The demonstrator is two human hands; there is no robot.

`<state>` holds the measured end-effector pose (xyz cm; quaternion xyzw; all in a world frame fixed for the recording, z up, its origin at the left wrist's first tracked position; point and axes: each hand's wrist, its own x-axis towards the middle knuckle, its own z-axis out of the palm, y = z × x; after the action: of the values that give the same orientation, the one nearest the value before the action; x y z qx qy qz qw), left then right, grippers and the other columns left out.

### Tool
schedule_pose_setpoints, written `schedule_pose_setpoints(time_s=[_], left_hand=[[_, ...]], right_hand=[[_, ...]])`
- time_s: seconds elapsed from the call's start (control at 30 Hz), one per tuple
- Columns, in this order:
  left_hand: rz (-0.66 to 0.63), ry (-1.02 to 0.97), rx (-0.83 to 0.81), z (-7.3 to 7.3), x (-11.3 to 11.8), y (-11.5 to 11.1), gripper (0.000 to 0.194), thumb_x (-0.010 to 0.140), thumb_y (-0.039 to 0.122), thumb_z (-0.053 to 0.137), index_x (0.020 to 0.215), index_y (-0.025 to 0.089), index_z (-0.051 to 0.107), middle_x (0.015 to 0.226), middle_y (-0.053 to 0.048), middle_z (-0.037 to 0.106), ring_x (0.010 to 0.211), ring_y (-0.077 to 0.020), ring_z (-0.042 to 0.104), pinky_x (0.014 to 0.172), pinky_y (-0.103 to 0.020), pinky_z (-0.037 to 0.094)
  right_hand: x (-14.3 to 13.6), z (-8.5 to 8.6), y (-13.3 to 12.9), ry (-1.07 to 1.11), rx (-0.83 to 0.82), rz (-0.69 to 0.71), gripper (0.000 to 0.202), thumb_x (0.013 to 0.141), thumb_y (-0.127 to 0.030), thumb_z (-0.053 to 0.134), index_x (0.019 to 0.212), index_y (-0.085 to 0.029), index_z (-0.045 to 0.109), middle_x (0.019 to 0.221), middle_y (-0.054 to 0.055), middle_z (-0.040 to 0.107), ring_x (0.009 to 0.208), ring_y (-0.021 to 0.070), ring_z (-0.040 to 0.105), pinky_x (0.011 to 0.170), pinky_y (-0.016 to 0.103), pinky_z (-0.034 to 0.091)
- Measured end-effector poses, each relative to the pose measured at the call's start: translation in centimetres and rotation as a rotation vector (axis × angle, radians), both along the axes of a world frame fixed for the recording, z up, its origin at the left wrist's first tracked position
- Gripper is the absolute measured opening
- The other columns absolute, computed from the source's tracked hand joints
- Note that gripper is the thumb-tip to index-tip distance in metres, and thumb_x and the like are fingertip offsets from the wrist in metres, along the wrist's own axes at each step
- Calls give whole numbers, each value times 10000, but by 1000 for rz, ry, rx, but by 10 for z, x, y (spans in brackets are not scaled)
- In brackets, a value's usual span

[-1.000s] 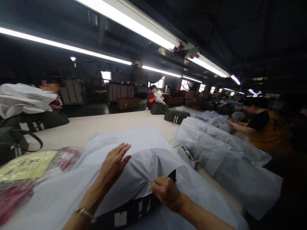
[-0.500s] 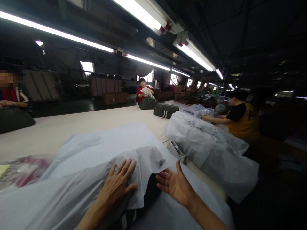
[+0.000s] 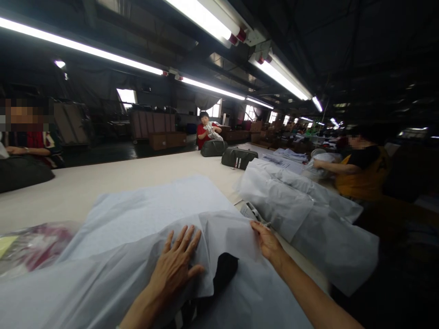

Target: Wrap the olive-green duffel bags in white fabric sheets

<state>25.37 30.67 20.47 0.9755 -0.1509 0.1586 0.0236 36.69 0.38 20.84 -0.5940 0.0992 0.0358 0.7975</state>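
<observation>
A dark bag [image 3: 225,273] with white stripes lies at the front of the table, mostly covered by greyish-white sheeting [image 3: 113,269]. My left hand [image 3: 178,262] rests flat on this sheeting over the bag, fingers spread. To its right, my right hand [image 3: 267,238] pinches the edge of the sheeting, its thumb and fingers together. Part of the bag shows between the two hands. Beneath and behind lies a pale blue-white sheet [image 3: 154,205]. Just beyond my right hand sits a grey tape dispenser [image 3: 251,211].
Wrapped bundles [image 3: 284,201] lie along the right side. Two dark bags [image 3: 214,148] [image 3: 239,158] stand at the far edge, near a person in red. Another dark bag [image 3: 25,173] and person are left; a person in yellow works right. A plastic-wrapped item [image 3: 37,246] lies left.
My right hand has moved up and right from beside the bag and closed on the sheeting's edge, spreading it. My left hand has shifted slightly right. The person in yellow has moved right.
</observation>
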Motion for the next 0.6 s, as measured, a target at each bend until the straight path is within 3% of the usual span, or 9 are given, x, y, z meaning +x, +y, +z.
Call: schedule_pose_setpoints(time_s=[0.1, 0.27, 0.33, 0.43, 0.53, 0.6], left_hand=[[-4, 34, -1, 8, 0, -6, 877, 821, 567, 622, 1507, 329, 130, 1571, -73, 245, 1437, -339, 243, 1149, -625, 218], [-8, 116, -3, 16, -1, -14, 828, 842, 520, 612, 1504, 363, 141, 1587, -59, 182, 1448, -329, 210, 1150, -616, 229], [3, 129, 2, 13, -1, -17, 840, 829, 466, 637, 1502, 375, 144, 1593, -55, 158, 1451, -327, 200, 1152, -615, 230], [5, 106, 5, 7, -4, -21, 882, 800, 402, 671, 1501, 390, 137, 1597, -56, 143, 1451, -336, 196, 1142, -626, 249], [10, 94, -5, 7, -7, -24, 868, 797, 391, 677, 1498, 391, 165, 1596, -55, 151, 1447, -343, 206, 1137, -638, 252], [15, 124, -25, 11, -7, -25, 852, 800, 425, 679, 1495, 385, 187, 1591, -56, 171, 1442, -346, 223, 1137, -635, 258]], right_hand=[[28, 19, -18, -113, -213, -86, 327, 548, -409, 771, 739, -186, 627, 587, -32, 615, 554, 135, 530, 536, 251, 437], [65, 43, -38, -176, -347, -70, 347, 574, -457, 735, 765, -177, 657, 622, -25, 614, 578, 134, 493, 546, 256, 385], [67, 41, -43, -177, -409, -42, 336, 583, -461, 724, 754, -177, 666, 612, -24, 610, 570, 133, 488, 546, 259, 378], [58, 22, -46, -151, -527, -15, 280, 569, -416, 723, 686, -167, 667, 575, -24, 597, 550, 131, 489, 546, 261, 380], [51, 4, -50, -111, -663, -71, 231, 581, -364, 698, 676, -157, 658, 504, -22, 549, 504, 148, 481, 521, 279, 376], [47, 7, -51, -118, -743, -155, 261, 614, -361, 684, 777, -159, 666, 576, 4, 590, 547, 174, 517, 555, 305, 412]])
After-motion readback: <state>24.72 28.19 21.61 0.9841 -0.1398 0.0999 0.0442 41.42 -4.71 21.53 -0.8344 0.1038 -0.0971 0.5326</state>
